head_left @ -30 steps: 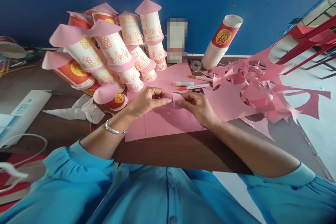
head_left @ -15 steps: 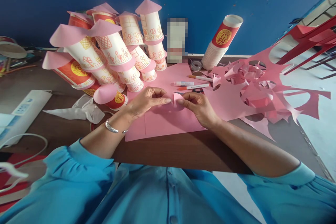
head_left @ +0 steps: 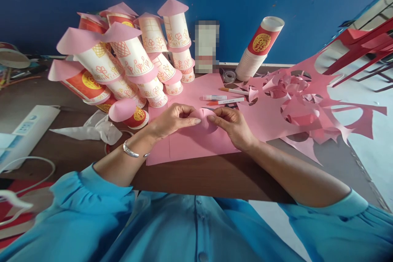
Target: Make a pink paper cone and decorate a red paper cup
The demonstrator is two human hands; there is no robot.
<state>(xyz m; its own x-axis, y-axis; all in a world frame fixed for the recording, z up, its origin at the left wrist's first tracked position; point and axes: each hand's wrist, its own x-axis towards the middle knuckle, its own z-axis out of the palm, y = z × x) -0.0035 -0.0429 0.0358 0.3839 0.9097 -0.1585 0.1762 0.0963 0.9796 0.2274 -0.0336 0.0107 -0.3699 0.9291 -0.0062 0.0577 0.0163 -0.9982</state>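
A small round piece of pink paper [head_left: 205, 122] is held up between my two hands, with a slit or seam near its middle. My left hand [head_left: 181, 118] pinches its left side between thumb and fingers. On the right edge, my right hand [head_left: 231, 125] has the same kind of pinch. Below them lies a large pink paper sheet [head_left: 196, 147] on the brown table. Just beyond my hands are a glue stick [head_left: 215, 98], a marker with an orange tip [head_left: 229, 101] and a second marker [head_left: 233, 91]. Dark scissors, partly hidden, lie behind the right fingers.
Paper-cup towers with pink cone roofs [head_left: 129, 55] crowd the left back. A stack of cups [head_left: 258, 51] leans near the blue wall, beside a tape roll [head_left: 229, 76]. Cut pink scraps [head_left: 307, 102] cover the right. A white crumpled tissue [head_left: 95, 129] and power strip [head_left: 27, 131] lie left.
The pink paper has been turned or flattened between my fingers, so more of its round face shows. Both hands stay almost in the same place.
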